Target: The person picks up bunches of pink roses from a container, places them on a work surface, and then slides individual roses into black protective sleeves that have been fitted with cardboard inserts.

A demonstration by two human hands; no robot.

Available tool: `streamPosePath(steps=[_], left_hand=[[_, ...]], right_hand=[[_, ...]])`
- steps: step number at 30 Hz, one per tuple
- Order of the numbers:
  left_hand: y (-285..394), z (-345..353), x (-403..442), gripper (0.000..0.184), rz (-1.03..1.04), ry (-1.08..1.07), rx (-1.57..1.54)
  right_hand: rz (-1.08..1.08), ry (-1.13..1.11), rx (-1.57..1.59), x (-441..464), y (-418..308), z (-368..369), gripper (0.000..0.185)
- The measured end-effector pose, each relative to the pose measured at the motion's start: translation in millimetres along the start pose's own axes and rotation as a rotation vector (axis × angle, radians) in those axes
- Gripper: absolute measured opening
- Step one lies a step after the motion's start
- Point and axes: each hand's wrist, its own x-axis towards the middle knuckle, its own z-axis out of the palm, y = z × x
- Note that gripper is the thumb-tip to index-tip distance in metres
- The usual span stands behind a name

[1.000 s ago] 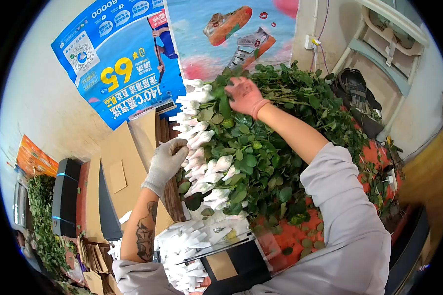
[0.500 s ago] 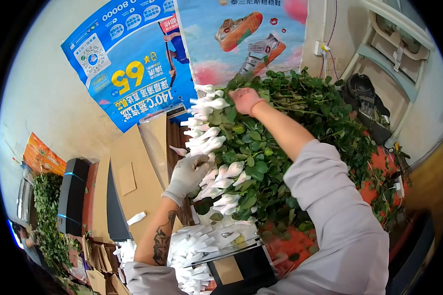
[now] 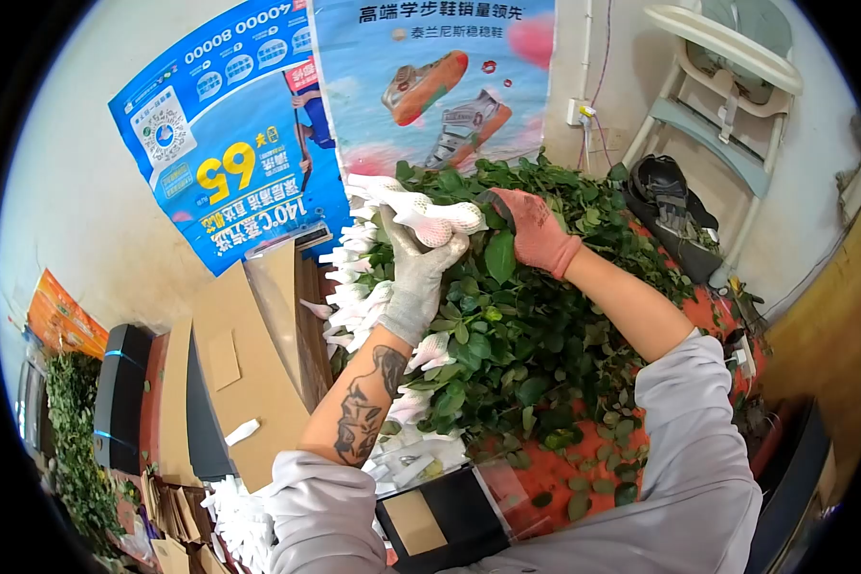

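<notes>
My left hand (image 3: pixel 419 282), in a pale grey glove, is closed around the heads of several roses (image 3: pixel 430 218) whose buds are wrapped in white net sleeves. My right hand (image 3: pixel 541 232), in a reddish glove with dark fingertips, curls around the leafy stems (image 3: pixel 498 256) just behind those heads; leaves partly hide its grip. Both hands are above a big heap of green leafy rose stems (image 3: pixel 507 335). More white-sleeved heads (image 3: pixel 356 304) stick out along the heap's left side, below and left of my left hand.
Cardboard sheets (image 3: pixel 249 359) lean at the left, near a pile of white sleeves (image 3: pixel 244 517). A black box with a tan patch (image 3: pixel 445 517) sits at the front. Posters (image 3: pixel 230 143) cover the wall. A high chair (image 3: pixel 708 143) and a dark shoe (image 3: pixel 665 187) are at the right.
My left hand has moved up and right onto several sleeved heads, which are now raised above the heap. My right hand has shifted right and down. The view has turned slightly.
</notes>
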Motion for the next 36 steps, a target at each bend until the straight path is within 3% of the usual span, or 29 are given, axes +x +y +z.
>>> streamPosePath(steps=[1, 2, 3, 4, 5, 7, 9, 11, 13, 14, 15, 17, 18, 19, 21, 22, 23, 25, 26, 28, 29, 30, 32, 34, 35, 36], left_hand=[[-3, -1, 1, 0.062, -0.005, -0.008, -0.002], [-8, -6, 2, 0.054, -0.072, -0.146, 0.070], [-8, -1, 1, 0.047, -0.139, -0.287, 0.141], [4, 13, -8, 0.013, -0.134, -0.236, 0.052], [-4, 5, -4, 0.020, -0.140, -0.309, -0.027], [7, 7, -6, 0.025, -0.154, -0.300, 0.034], [13, 13, -4, 0.029, -0.137, -0.304, 0.015], [11, 12, 4, 0.034, -0.118, -0.314, -0.005], [9, 5, 17, 0.041, -0.160, -0.360, -0.066], [7, 2, 18, 0.047, -0.140, -0.367, -0.031], [11, 5, 19, 0.047, -0.135, -0.372, -0.028], [16, 8, 20, 0.052, -0.174, -0.400, 0.214], [14, 8, 23, 0.055, -0.089, -0.389, 0.332], [29, 21, 19, 0.055, -0.097, -0.393, 0.330], [53, 46, 13, 0.056, -0.120, -0.419, 0.785], [29, 27, 14, 0.060, -0.014, -0.454, 0.948], [6, 8, 15, 0.065, 0.101, -0.474, 1.120], [-24, -17, 1, 0.077, 0.253, -0.485, 1.612], [-33, -29, -9, 0.086, 0.022, -0.587, 1.801], [-53, -56, -22, 0.086, -0.043, -0.657, 1.946], [-60, -63, -24, 0.086, -0.046, -0.678, 1.990], [-66, -67, -23, 0.085, -0.085, -0.689, 1.963], [-76, -70, -19, 0.084, -0.200, -0.702, 1.946], [-86, -74, -19, 0.086, -0.220, -0.708, 1.988], [-89, -77, -17, 0.086, -0.224, -0.709, 1.993], [-89, -78, -14, 0.086, -0.241, -0.718, 1.986]], right_hand=[[-0.017, 0.054, 0.088, -6, 0, 2, 0.061], [-0.032, 0.109, 0.175, -12, 3, 4, 0.061], [-0.218, 0.235, 0.173, -15, -1, 5, 0.064], [-0.138, 0.073, -0.008, -22, -5, 1, 0.067], [-0.059, -0.087, -0.184, -26, -10, -2, 0.071], [-0.070, -0.081, -0.338, -24, 12, 20, 0.075], [-0.117, 0.366, -0.304, -22, 21, 27, 0.070], [-0.025, 0.307, -0.421, -7, 23, 26, 0.068], [-0.066, 0.064, -0.605, 16, 17, 19, 0.076], [-0.172, 0.088, -0.318, 10, 17, 10, 0.083], [-0.172, 0.095, -0.322, 14, 23, 12, 0.083], [-0.258, 0.176, -0.004, 21, 36, 19, 0.085], [-0.179, 0.198, 0.105, 22, 27, 8, 0.076], [-0.171, 0.197, 0.105, 19, 28, 8, 0.076], [0.020, 0.142, -0.184, 9, 36, 6, 0.063], [0.022, 0.277, -0.104, 7, 37, -6, 0.049], [-0.050, 0.363, 0.236, -5, 39, -22, 0.043], [0.059, 0.509, 0.144, -11, 65, -49, 0.041], [0.092, 0.592, 0.154, -11, 84, -62, 0.041], [0.198, 0.651, -0.011, -29, 134, -114, 0.037], [0.308, 0.595, -0.296, -43, 150, -150, 0.034], [0.458, 0.824, 0.062, -48, 170, -172, 0.034], [0.499, 1.200, 0.923, -64, 205, -224, 0.034], [0.536, 1.303, 1.139, -81, 176, -283, 0.036], [0.683, 1.275, 0.847, -88, 143, -311, 0.041], [0.528, 1.176, 0.960, -105, 161, -335, 0.040]])
